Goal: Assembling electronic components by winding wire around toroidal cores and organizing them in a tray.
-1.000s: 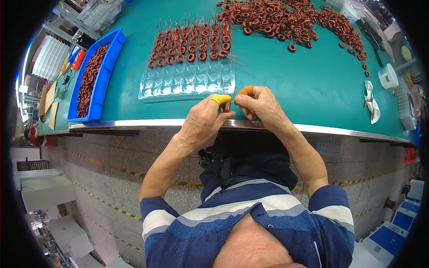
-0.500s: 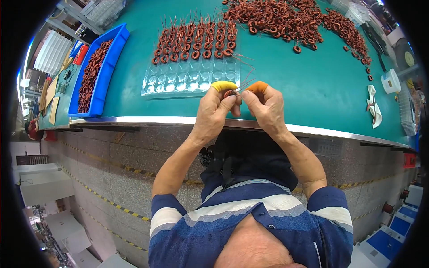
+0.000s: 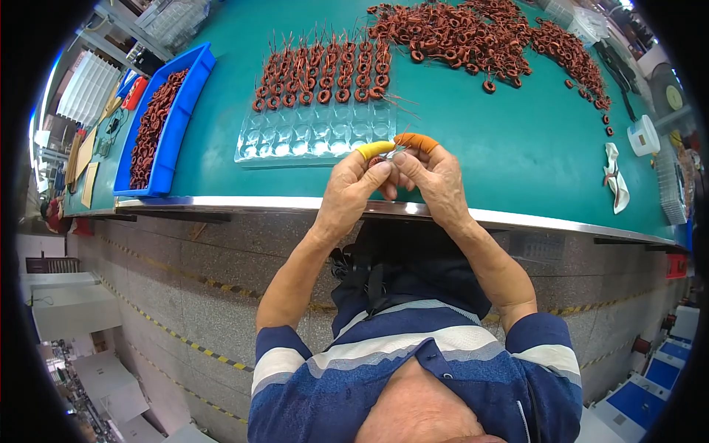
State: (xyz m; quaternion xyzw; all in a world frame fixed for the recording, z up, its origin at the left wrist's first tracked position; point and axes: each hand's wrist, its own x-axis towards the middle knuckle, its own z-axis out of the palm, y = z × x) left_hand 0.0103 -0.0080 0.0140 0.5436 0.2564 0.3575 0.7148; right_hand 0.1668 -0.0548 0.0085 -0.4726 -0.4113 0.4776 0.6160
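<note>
My left hand (image 3: 353,190), with a yellow finger cot on the index finger, and my right hand (image 3: 432,179), with an orange finger cot, meet above the near edge of the green table (image 3: 487,148). Together they pinch one small copper-wound ring coil (image 3: 378,160) between the fingertips. Just beyond them lies a clear plastic blister tray (image 3: 314,136), its far rows filled with ring coils (image 3: 325,74), its near rows bare. A large loose heap of the same coils (image 3: 473,33) lies at the back of the table.
A blue bin (image 3: 166,122) holding more coils stands at the left. A white cloth (image 3: 615,177), a small white container (image 3: 642,136) and tools lie at the right. The table's metal edge (image 3: 517,218) runs under my wrists; tiled floor lies below.
Both hands have stayed at the table's near edge, shifting slightly forward while turning the coil between the fingertips. Nothing else moved.
</note>
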